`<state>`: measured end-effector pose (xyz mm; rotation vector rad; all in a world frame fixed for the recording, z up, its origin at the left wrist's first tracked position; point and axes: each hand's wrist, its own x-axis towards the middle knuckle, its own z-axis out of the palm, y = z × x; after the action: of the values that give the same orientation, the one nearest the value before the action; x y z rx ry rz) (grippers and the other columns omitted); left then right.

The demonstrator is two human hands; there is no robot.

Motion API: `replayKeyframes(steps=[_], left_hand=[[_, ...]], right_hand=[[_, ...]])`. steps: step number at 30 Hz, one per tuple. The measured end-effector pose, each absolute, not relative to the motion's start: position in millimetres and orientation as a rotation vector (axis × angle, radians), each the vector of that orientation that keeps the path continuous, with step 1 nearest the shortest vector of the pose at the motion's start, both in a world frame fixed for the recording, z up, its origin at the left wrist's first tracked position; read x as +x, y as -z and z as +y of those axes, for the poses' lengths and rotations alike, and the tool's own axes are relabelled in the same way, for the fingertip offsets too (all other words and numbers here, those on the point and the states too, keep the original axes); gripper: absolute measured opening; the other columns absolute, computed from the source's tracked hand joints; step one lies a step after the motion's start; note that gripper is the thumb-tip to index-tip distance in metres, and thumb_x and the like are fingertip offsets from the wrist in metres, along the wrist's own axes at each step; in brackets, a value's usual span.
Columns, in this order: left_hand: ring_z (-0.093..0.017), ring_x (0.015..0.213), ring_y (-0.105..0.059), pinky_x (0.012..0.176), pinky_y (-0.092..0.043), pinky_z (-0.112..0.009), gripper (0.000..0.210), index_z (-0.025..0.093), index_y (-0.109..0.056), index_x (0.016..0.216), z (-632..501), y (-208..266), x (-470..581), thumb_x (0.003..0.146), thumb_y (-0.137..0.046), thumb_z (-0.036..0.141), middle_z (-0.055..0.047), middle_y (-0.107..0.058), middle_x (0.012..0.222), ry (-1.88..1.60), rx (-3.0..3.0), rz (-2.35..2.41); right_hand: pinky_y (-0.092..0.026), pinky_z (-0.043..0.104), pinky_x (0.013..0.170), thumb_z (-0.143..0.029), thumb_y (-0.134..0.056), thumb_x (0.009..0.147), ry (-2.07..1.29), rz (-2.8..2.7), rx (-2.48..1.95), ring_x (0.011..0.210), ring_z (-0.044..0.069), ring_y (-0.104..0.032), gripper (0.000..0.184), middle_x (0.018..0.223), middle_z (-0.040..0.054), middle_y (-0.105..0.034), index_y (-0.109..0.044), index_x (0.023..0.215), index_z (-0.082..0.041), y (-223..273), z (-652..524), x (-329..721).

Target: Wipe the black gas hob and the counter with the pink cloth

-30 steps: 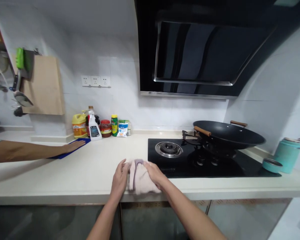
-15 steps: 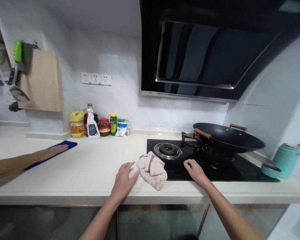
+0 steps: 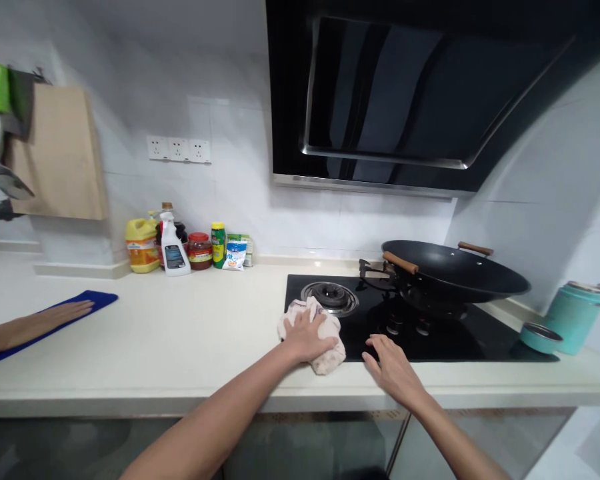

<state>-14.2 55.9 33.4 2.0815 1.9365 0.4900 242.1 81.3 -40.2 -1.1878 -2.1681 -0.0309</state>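
Note:
A pale pinkish cloth (image 3: 333, 360) lies bunched across the front left corner of the black gas stove (image 3: 480, 340). My left hand (image 3: 307, 337) presses down on it from above, fingers spread over the folds and thumb pointing right. Parts of the cloth are hidden under the palm. To the right, my right hand (image 3: 393, 367) is at the stove's front edge, fingers stretched forward and thumb apart, holding nothing. Whether it touches the glass I cannot tell. Just behind the cloth is the left burner (image 3: 333, 297).
A black wok (image 3: 455, 273) with wooden handles sits over the right burner. Beside it stand a turquoise container (image 3: 575, 317) and its cup-like lid (image 3: 540, 338). Another person's hand (image 3: 70, 310) lies flat on a blue cloth (image 3: 100, 300) at left. Bottles (image 3: 175, 250) and jars line the wall.
My left hand has moved right, from beside the cloth onto it, and the cloth has shifted slightly right. My right hand's curled fingers have straightened. The other person's hand has slid left.

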Motion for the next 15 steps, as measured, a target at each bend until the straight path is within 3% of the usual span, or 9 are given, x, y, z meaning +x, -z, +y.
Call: replayKeyframes(steps=[5,8,11,15], left_hand=[[-0.05,0.154,-0.001,0.115,0.003,-0.076,0.103,0.029,-0.037,0.156,101,-34,4,0.072,-0.051,0.088,-0.015,-0.002,0.173,-0.475,2.05,1.969],[-0.049,0.155,0.002,0.116,0.002,-0.075,0.102,0.033,-0.034,0.157,115,-33,1,0.072,-0.052,0.087,-0.012,0.003,0.173,-0.434,2.074,1.958],[-0.045,0.156,-0.008,0.117,-0.006,-0.073,0.096,0.038,-0.037,0.153,118,-30,-22,0.071,-0.056,0.084,-0.008,-0.009,0.173,-0.402,2.084,1.982],[-0.038,0.148,-0.034,0.116,-0.028,-0.062,0.079,0.038,-0.041,0.151,120,-34,-83,0.08,-0.053,0.07,-0.007,-0.035,0.165,-0.407,2.028,2.075]], right_hand=[[-0.042,0.048,0.109,-0.045,-0.046,0.096,0.027,-2.139,-1.203,0.129,0.03,-0.055,0.033,0.131,0.0135,-0.063,-0.064,0.116,-0.026,43,83,245],[-0.044,0.049,0.108,-0.045,-0.046,0.096,0.034,-2.132,-1.208,0.128,0.03,-0.056,0.033,0.132,0.0133,-0.063,-0.064,0.116,-0.026,45,83,247],[-0.045,0.049,0.107,-0.045,-0.045,0.098,0.067,-2.14,-1.182,0.128,0.03,-0.057,0.035,0.131,0.0133,-0.064,-0.063,0.117,-0.023,47,82,250],[-0.046,0.047,0.105,-0.045,-0.045,0.099,0.102,-2.162,-1.16,0.127,0.029,-0.057,0.035,0.13,0.0128,-0.064,-0.061,0.118,-0.021,46,80,251]])
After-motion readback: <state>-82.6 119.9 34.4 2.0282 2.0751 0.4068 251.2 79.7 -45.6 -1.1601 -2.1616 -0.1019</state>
